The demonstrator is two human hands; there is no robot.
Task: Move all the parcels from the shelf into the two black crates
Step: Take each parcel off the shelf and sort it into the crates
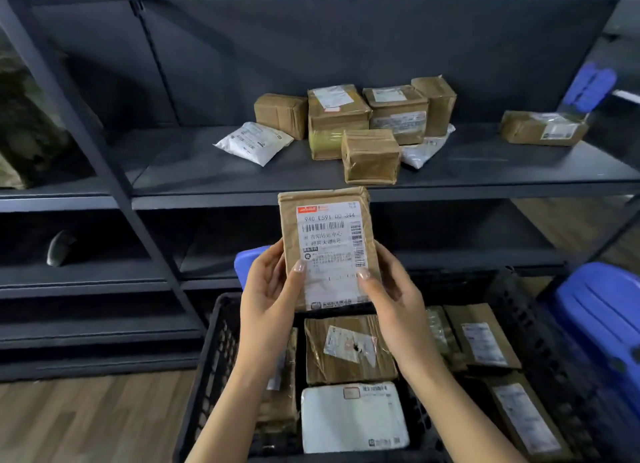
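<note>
I hold a flat brown parcel (pixel 327 240) with a white shipping label upright, label towards me, above a black crate (pixel 213 358). My left hand (pixel 270 289) grips its lower left edge and my right hand (pixel 388 289) its lower right edge. The crate below holds several parcels, among them a brown one (pixel 349 350) and a white one (pixel 353 416). On the dark shelf (pixel 194 171) behind lie several brown boxes (pixel 337 116), a white bag (pixel 254 142) and a lone brown parcel (pixel 542 128) at the right.
Blue plastic bins stand at the right (pixel 602 320) and behind the crate (pixel 247 265). Another blue item (pixel 588 86) sits at the shelf's right end. Shelf uprights (pixel 86 126) cross the left side. Wooden floor (pixel 90 421) shows at lower left. A person stands beyond the shelf top.
</note>
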